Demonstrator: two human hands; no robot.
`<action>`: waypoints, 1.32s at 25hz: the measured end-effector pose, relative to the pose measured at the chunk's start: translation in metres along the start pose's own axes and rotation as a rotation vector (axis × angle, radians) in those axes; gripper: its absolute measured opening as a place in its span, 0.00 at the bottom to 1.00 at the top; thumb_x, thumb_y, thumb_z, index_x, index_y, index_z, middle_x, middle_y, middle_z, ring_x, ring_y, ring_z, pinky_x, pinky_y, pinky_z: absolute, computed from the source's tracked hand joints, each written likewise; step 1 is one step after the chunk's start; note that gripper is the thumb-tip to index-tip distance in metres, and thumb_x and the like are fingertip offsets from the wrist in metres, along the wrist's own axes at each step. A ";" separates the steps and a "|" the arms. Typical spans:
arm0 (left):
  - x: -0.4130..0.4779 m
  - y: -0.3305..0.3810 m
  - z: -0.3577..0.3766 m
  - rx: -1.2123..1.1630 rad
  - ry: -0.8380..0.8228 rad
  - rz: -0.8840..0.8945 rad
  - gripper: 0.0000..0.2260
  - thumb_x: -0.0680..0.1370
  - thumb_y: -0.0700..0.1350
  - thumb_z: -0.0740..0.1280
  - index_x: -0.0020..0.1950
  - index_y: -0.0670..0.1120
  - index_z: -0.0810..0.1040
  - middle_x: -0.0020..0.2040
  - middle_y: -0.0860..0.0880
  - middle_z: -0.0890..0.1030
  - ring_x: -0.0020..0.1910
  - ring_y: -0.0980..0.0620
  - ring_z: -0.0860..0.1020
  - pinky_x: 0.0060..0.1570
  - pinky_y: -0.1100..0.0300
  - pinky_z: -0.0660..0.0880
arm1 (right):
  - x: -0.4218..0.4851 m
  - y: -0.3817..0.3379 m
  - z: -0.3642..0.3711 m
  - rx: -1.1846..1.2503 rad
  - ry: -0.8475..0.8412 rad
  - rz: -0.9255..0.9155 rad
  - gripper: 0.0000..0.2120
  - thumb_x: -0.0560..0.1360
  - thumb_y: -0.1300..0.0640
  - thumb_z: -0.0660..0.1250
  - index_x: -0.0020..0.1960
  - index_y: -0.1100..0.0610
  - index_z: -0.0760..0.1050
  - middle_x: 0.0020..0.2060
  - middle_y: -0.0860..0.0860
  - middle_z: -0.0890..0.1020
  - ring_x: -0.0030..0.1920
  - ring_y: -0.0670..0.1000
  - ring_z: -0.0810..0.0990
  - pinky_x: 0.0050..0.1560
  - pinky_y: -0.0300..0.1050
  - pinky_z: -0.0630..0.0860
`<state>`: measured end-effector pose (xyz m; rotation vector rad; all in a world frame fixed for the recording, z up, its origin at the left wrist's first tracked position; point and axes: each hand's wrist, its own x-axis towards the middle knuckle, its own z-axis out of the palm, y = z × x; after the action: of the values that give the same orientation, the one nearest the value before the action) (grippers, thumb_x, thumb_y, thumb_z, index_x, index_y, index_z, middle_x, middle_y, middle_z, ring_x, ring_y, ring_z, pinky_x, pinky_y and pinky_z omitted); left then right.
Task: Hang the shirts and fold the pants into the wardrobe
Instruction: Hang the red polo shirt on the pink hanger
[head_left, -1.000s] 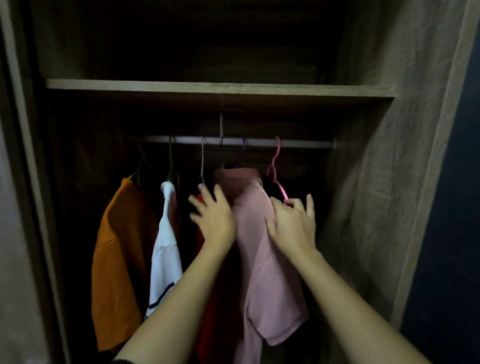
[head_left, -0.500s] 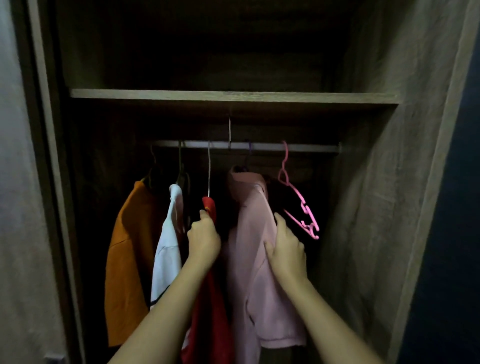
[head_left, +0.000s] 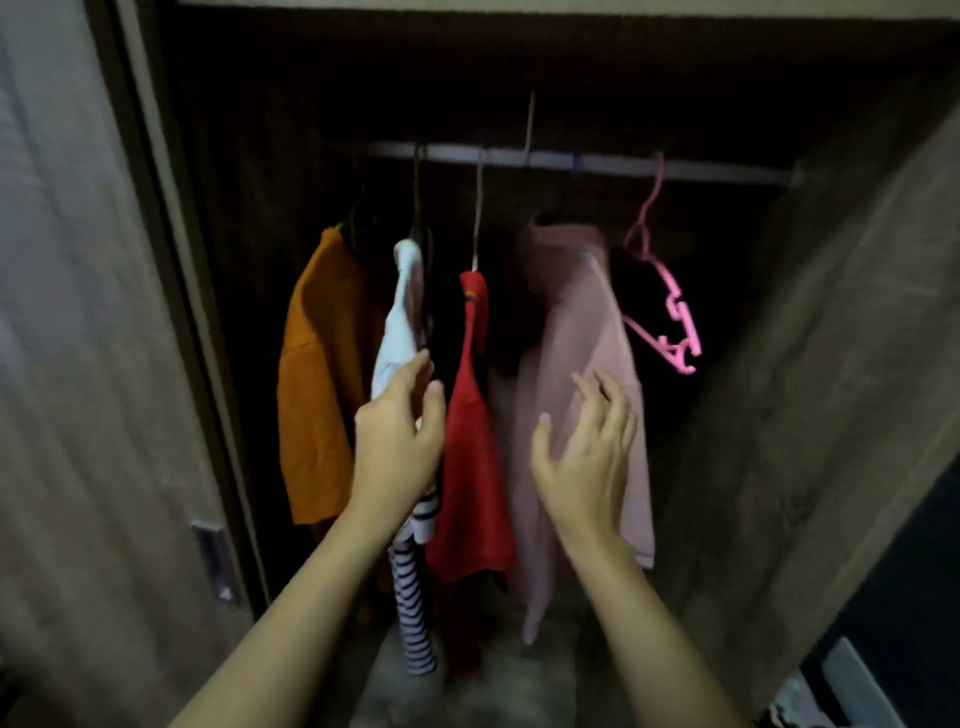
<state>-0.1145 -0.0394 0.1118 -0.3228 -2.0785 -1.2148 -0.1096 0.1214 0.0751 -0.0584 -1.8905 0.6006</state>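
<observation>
Several shirts hang from the rail inside the wardrobe: an orange shirt, a white shirt with striped sleeves, a red shirt and a pink shirt. An empty pink hanger hangs at the right end of the rail. My left hand is open, fingers spread, in front of the white shirt and beside the red one. My right hand is open in front of the pink shirt, holding nothing.
The wardrobe's left door stands open with a metal handle. The right side wall is close to the pink hanger. The wardrobe floor lies below the shirts. A pale object shows at the bottom right.
Both hands have let go of the red and pink shirts and drawn back, open. The camera has tilted down, so the shelf above the rail has left the view.
</observation>
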 end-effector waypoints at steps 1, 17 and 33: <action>-0.017 -0.009 -0.017 -0.005 0.026 -0.002 0.15 0.78 0.42 0.63 0.64 0.42 0.76 0.45 0.49 0.83 0.41 0.64 0.78 0.42 0.78 0.67 | -0.013 -0.014 0.006 0.058 0.001 -0.024 0.20 0.71 0.61 0.66 0.62 0.64 0.71 0.62 0.61 0.72 0.62 0.57 0.68 0.66 0.41 0.61; -0.284 -0.257 -0.408 0.766 -0.014 -0.537 0.24 0.76 0.51 0.53 0.67 0.40 0.73 0.67 0.41 0.74 0.66 0.42 0.72 0.58 0.50 0.74 | -0.370 -0.370 0.130 0.706 -0.830 -0.157 0.16 0.75 0.58 0.57 0.59 0.64 0.74 0.56 0.59 0.77 0.59 0.52 0.71 0.63 0.43 0.64; -0.333 -0.393 -0.518 1.313 -0.376 -0.342 0.34 0.67 0.43 0.65 0.72 0.41 0.62 0.71 0.47 0.69 0.70 0.46 0.66 0.58 0.42 0.72 | -0.371 -0.549 0.291 -0.169 -1.829 -0.493 0.29 0.74 0.38 0.54 0.67 0.56 0.69 0.69 0.56 0.70 0.67 0.57 0.70 0.68 0.55 0.62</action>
<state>0.1498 -0.6393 -0.2105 0.4673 -2.8326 0.2717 -0.0877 -0.5834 -0.0866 1.1832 -3.4603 -0.0256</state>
